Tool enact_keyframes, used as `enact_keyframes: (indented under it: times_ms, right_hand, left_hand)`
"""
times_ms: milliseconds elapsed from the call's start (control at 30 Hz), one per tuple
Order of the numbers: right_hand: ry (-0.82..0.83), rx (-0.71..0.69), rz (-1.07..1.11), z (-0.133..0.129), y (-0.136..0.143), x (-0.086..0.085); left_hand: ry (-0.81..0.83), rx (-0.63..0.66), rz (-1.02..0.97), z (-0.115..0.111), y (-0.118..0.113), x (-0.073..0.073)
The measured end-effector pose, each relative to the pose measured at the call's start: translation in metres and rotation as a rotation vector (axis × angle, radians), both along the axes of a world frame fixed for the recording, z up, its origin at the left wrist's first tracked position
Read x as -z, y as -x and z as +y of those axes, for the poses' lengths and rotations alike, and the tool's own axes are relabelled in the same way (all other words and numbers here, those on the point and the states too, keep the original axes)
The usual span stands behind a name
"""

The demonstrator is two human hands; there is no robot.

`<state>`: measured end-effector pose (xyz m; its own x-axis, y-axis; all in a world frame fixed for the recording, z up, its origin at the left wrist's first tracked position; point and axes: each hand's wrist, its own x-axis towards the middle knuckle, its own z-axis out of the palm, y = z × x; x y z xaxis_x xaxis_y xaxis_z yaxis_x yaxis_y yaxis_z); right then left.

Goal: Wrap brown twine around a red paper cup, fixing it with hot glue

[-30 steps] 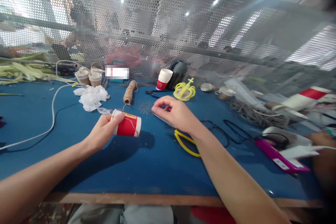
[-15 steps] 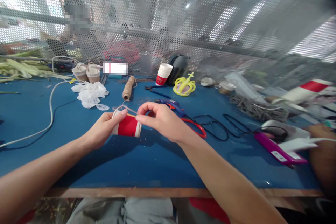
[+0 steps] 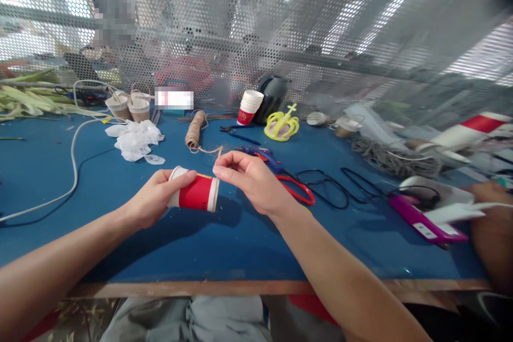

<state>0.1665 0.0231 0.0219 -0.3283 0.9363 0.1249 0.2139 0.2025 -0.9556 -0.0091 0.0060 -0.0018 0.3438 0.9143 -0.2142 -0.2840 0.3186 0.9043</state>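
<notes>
On its side above the blue table lies a red and white paper cup (image 3: 197, 192), gripped by my left hand (image 3: 154, 195) with the thumb on top. My right hand (image 3: 248, 176) pinches a strand of twine (image 3: 210, 150) at the cup's right end. That strand runs back to a brown twine roll (image 3: 195, 129) on the table. Just behind my right hand are a blue glue gun (image 3: 269, 159) and red-handled scissors (image 3: 298, 188); my wrist hides part of them.
Across the back stand two twine-wrapped cups (image 3: 139, 109), a white crumpled plastic bag (image 3: 138, 140), pliers (image 3: 240, 133), stacked paper cups (image 3: 249, 107) and a yellow crown (image 3: 281, 125). A purple power strip (image 3: 420, 222), cables and grey cord (image 3: 395, 163) lie right, near another person's arm (image 3: 491, 230).
My right hand has moved slightly right and up, drawing the twine from over the cup to its right end. My left hand still holds the cup.
</notes>
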Motion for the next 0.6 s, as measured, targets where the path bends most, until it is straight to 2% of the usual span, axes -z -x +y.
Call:
enact_keyframes:
  times_ms: [367, 600]
  right_hand:
    - [0.035, 0.037, 0.039, -0.0008, 0.0000, 0.0007]
    - [-0.002, 0.046, 0.037, -0.0018, -0.0007, 0.0004]
  left_hand:
    - [-0.012, 0.003, 0.032, -0.0002, 0.0013, 0.0020]
    - [-0.009, 0.003, 0.010, 0.0007, 0.0016, 0.0014]
